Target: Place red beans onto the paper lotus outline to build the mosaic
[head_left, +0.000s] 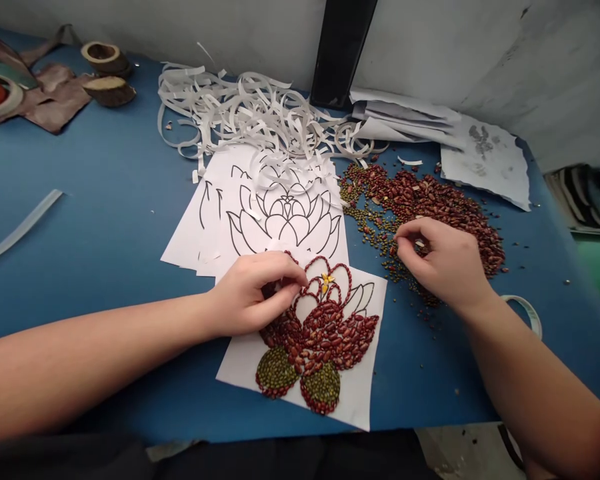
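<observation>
Because the flower of red beans and green seeds on the nearest sheet (354, 399) is tightly packed, a light touch with the fingertips suits it best, with the wrist lifted so that no bean gets nudged off its outline. The left hand (254, 293) is at the flower's upper left, thumb and fingers nearly meeting; the right hand (447, 261) is curled narrow beside the bean pile (443, 200) (whether either pinches a bean, I cannot tell). That sheet lies between the forearms, its lower right corner close to the near edge of the blue tabletop (110, 193), so sideways movement looks safer than a pull toward the body. Rightward, loose seeds and a white ring (530, 313) call for a raised forearm; leftward, the blue surface stretches broadly. Beyond are printed flower sheets (290, 227), partly under curled paper strips (260, 113), then a dark upright post (343, 53) limiting reach at the wall.
</observation>
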The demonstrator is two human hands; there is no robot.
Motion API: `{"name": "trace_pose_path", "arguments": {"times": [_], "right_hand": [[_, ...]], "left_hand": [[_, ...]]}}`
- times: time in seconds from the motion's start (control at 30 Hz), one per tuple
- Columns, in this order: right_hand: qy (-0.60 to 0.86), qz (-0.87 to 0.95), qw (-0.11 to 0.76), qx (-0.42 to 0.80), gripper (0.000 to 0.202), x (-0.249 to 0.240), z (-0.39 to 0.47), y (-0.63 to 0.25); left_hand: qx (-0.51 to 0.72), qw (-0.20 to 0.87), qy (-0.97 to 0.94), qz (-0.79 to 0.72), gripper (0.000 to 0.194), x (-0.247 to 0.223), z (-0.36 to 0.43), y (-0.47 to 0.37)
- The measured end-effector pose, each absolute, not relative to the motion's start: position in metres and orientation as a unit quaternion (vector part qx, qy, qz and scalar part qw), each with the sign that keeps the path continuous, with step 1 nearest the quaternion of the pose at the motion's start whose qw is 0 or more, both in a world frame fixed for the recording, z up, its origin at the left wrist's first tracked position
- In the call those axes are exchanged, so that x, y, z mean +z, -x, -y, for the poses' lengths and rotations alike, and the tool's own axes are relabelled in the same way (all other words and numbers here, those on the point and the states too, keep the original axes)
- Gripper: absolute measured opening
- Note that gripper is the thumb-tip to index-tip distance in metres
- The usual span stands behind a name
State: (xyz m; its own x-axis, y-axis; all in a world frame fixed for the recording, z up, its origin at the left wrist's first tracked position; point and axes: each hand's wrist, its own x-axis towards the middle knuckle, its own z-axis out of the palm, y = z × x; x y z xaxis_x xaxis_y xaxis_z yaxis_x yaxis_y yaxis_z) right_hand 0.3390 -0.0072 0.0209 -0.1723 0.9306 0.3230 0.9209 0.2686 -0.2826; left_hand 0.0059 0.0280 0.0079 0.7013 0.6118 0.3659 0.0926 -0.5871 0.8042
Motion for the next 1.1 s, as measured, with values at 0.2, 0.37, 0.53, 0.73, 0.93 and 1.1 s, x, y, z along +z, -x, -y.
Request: {"name": "trace_pose_path", "arguments": {"times": [0.2, 0.37, 0.53, 0.73, 0.93, 1.1], "right_hand": [[0.521, 0.797, 0.248, 0.179, 0.012, 0.032, 0.009, -0.29], [0.463, 0.837, 0.232, 0.176, 0.014, 0.024, 0.01, -0.26], [0.493, 0.83, 0.214, 0.15, 0.013, 0.012, 0.014, -0.246], [0.509, 0.818, 0.2, 0.179, 0.013, 0.01, 0.016, -0.244], [0.5, 0.819, 0.202, 0.197, 0.012, 0.01, 0.016, -0.246], [0.497, 0.819, 0.212, 0.195, 0.01, 0.014, 0.017, -0.249]], "left_hand": [[0.341, 0.398, -0.824, -0.216, 0.018, 0.006, -0.028, -0.008], [0.353, 0.406, -0.816, -0.214, 0.017, 0.001, -0.026, -0.006], [0.355, 0.412, -0.812, -0.212, 0.017, -0.002, -0.026, -0.006], [0.327, 0.295, -0.876, -0.196, 0.02, -0.001, -0.024, -0.01], [0.298, 0.207, -0.911, -0.197, 0.021, -0.006, -0.02, -0.011], [0.284, 0.221, -0.91, -0.205, 0.023, -0.006, -0.02, -0.01]]}}
